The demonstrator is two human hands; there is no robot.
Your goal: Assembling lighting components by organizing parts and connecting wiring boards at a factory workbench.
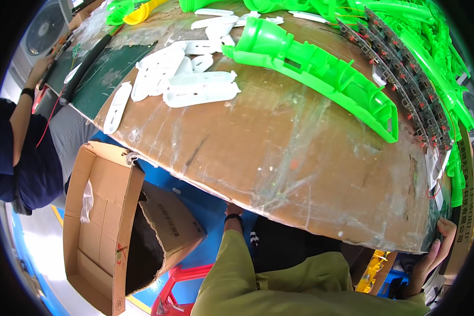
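Note:
My left hand (233, 208) is at the table's front edge, below a black wristband, with its fingers mostly hidden. At the right corner of the table, my right hand (441, 243) has its thumb and bent fingers around the edge. Nothing loose shows in either hand. On the brown-covered table (237, 152) lies a bright green, ribbed, curved plastic shell (316, 71), open side up. Strips of small dark circuit boards (405, 79) with red wires lie right of it. To its left is a loose pile of flat white plastic pieces (163, 71).
Many green plastic shells (426, 31) are heaped at the far right. Below the table stand an open cardboard box (102, 210) and a red stool (176, 284). A co-worker's arm (23, 116) is at the left, beside a dark green mat (116, 68). A yellow part (142, 11) lies far left.

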